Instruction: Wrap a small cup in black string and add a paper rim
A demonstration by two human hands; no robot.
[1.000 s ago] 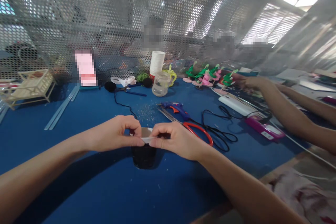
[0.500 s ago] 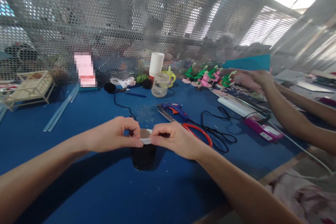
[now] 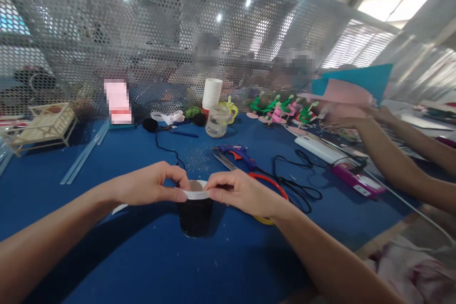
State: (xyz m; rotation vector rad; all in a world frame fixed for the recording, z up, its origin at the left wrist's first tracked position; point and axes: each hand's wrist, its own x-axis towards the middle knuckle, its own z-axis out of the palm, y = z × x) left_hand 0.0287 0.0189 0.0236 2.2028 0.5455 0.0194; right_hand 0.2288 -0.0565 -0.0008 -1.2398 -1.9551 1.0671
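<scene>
A paper cup (image 3: 196,218), black around its body with a white rim, stands upright on the blue table in front of me. My left hand (image 3: 156,184) pinches the rim at its left side, thumb outside and fingers reaching inside. On the opposite side my right hand (image 3: 237,190) pinches the same rim between thumb and fingers. Black yarn (image 3: 171,151) runs from a dark ball (image 3: 150,125) toward the cup, its near end hidden by my left hand. Just beyond my right hand lie red-handled scissors (image 3: 270,181) and a blue glue gun (image 3: 238,153).
Farther back stand a clear jar (image 3: 217,122), stacked white cups (image 3: 213,91) and green-and-pink paper ornaments (image 3: 280,109). Glue sticks (image 3: 83,154) and a small wooden rack (image 3: 46,126) are at left. A purple power strip (image 3: 358,181) lies right, near a co-worker's arms (image 3: 395,152) holding coloured sheets.
My hands have moved slightly apart along the cup's rim, so more of the white edge shows. The co-worker's coloured sheets have lifted and shifted right.
</scene>
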